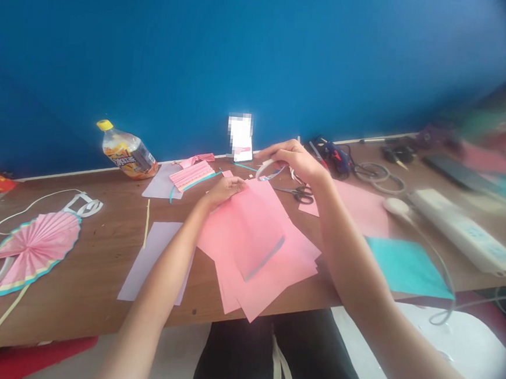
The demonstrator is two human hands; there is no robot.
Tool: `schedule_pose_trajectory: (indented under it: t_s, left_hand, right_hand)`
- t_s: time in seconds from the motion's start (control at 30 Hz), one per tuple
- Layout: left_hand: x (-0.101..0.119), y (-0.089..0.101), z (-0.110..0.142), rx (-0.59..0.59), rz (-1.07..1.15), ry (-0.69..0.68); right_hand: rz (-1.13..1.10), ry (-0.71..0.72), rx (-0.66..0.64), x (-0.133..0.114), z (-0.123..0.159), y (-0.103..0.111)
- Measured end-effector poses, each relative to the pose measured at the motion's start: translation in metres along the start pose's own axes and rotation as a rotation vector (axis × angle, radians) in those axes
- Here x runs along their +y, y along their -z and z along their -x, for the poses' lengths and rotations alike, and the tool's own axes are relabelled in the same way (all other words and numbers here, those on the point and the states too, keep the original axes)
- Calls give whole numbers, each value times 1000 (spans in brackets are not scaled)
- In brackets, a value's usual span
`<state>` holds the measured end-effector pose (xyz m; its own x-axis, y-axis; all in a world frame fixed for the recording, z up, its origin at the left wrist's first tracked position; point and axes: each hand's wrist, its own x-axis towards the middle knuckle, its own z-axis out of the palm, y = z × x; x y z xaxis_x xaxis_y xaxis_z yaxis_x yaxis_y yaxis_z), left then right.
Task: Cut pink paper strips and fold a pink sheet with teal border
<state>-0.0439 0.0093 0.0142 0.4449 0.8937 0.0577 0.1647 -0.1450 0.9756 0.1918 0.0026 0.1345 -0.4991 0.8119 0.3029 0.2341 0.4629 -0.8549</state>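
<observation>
Inspection of the work area: one pleated paper fan (33, 248), pink with teal and yellow edging, lies finished on the left of the table (93, 270), with long pink and yellow strips running from its near side and a white paper band at its far side. A pleated pink paper strip (191, 176) sits farther back on a lilac sheet (159, 185), its folds formed along the visible length. A second lilac sheet (151, 260) lies flat nearer me, with no folds visible. The pink paper sheets (230, 252) at centre, directly in front of me, are loose, overlapping and unpleated, with a thin grey-blue strip (265, 259) lying across them. My left hand (224, 190) sits at the far edge of those sheets, fingers (231, 186) together on the paper; whether they pinch it or only rest there, I cannot tell. My right hand (292, 160) is raised just beyond the sheets, fingers curled together around a white paper loop (268, 168), which appears held, though the hand hides part of it. Scissors (299, 194) lie just nearer me than that hand, not touching it. A teal paper sheet (407, 267) lies to the right, beside a white power strip (464, 229).
</observation>
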Motion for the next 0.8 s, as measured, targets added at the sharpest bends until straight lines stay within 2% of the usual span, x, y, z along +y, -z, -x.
schedule_pose_trajectory:
  t_s: [0.33,0.6,0.8]
  left_hand:
    - [-5,-2,-6,98,-58,-48]
    - [-7,-4,-6,108,-67,-45]
    - [-6,-7,-4,127,-75,-71]
  right_hand:
    - [-58,-56,-55,-6,6,-5]
    - [98,-42,277,11,-3,3]
    - [257,-110,458,30,-9,1]
